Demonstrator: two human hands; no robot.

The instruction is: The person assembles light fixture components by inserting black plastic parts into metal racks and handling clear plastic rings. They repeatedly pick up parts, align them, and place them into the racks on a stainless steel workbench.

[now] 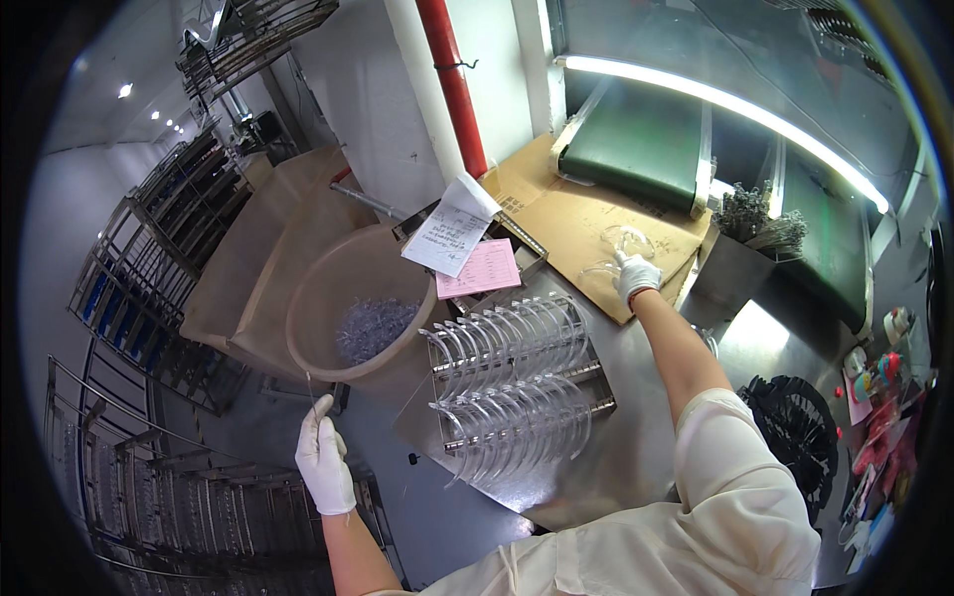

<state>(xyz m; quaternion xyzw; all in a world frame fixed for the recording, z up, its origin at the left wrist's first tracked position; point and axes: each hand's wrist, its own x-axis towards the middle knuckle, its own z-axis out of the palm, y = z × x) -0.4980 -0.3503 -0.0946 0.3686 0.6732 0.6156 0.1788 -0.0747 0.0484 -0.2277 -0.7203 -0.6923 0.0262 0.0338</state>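
My left hand (325, 462), in a white glove, is raised at the lower left with its fingers closed on a thin, wire-like stick (309, 383) pointing up. My right hand (637, 278), gloved as well, is stretched out over a brown cardboard sheet (556, 223), fingers extended. Its fingertips are at a clear curved plastic piece (628, 238) lying there; whether they grip it cannot be made out. Between my hands a metal rack (602, 392) carries two rows of clear curved plastic pieces (512, 343) standing side by side.
Left of the rack stands a large round tub (298, 323) with clear scraps. Papers (452, 233) lie behind the rack. Green conveyor belts (641, 139) and a metal box of wire pieces (730, 273) are at the far right. Metal shelving (199, 507) fills the left.
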